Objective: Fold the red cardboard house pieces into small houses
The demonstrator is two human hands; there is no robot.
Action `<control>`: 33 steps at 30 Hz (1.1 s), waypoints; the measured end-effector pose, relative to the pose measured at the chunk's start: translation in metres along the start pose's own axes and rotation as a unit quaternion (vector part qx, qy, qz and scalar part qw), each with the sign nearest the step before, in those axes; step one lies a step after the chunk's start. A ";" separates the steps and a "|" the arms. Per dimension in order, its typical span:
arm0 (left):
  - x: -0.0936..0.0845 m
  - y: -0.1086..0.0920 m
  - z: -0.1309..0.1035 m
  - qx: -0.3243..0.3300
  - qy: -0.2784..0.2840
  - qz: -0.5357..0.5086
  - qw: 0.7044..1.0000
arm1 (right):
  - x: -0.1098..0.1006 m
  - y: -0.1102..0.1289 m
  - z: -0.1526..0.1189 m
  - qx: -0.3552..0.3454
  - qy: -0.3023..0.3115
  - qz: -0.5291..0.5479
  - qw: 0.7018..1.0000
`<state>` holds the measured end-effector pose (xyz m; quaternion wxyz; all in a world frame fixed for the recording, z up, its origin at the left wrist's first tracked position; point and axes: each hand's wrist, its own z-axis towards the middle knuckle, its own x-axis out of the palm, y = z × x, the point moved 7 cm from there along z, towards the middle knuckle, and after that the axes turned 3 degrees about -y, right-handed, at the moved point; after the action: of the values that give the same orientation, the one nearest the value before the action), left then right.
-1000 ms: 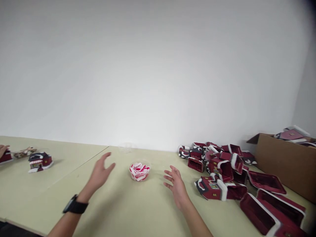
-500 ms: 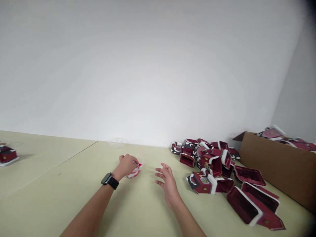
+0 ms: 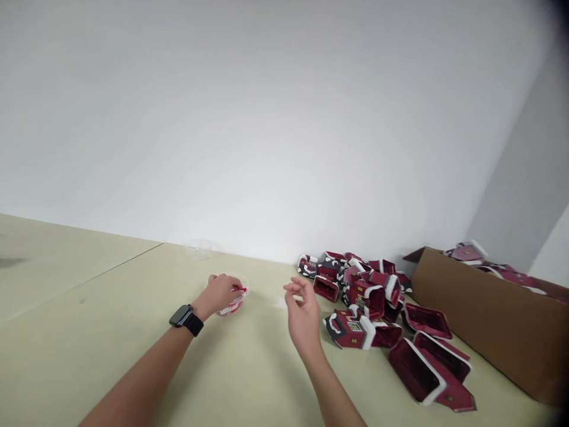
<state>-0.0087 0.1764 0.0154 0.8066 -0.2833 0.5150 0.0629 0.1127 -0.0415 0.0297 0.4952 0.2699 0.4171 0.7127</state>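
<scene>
My left hand (image 3: 222, 295), with a black watch on the wrist, is closed at the fingertips over a small bundle of red and white material (image 3: 232, 306). The bundle lies in what looks like clear round plastic on the table, and my fingers partly cover it. To its right, my right hand (image 3: 304, 317) is held above the table with its fingers curled in towards the thumb. A small blurred white thing (image 3: 281, 303) shows beside the fingertips; I cannot make out what it is. Just right of that hand lies a red house-shaped piece (image 3: 351, 329) with white trim.
Several red, hollow house-shaped pieces (image 3: 364, 296) with white fluffy edges are heaped on the right. Behind them stands a cardboard box (image 3: 484, 320) holding more. Clear plastic (image 3: 200, 248) lies near the wall. A seam (image 3: 124, 267) crosses the pale table on the left.
The view has turned slightly right, so the red house at the far left is out of sight. My right hand's spread fingers have drawn together. My left hand stays at the red and white bundle.
</scene>
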 end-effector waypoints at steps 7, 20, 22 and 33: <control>0.001 0.000 0.000 -0.010 0.011 -0.003 1.000 | -0.067 0.045 0.112 -0.129 -0.010 -0.333 0.934; -0.011 -0.013 -0.003 0.023 -0.073 -0.009 0.997 | -0.156 -0.054 0.130 -0.088 0.082 -0.665 0.737; -0.013 -0.017 -0.005 0.023 -0.076 -0.004 0.997 | -0.148 -0.054 0.125 -0.099 0.105 -0.675 0.723; -0.012 -0.015 -0.005 0.019 -0.100 -0.013 0.995 | -0.113 -0.014 0.127 -0.094 0.153 -0.681 0.710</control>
<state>-0.0119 0.1636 0.0305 0.8599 -0.2667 0.4295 0.0702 0.2621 -0.1023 0.0851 0.7984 -0.2477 0.4889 0.2493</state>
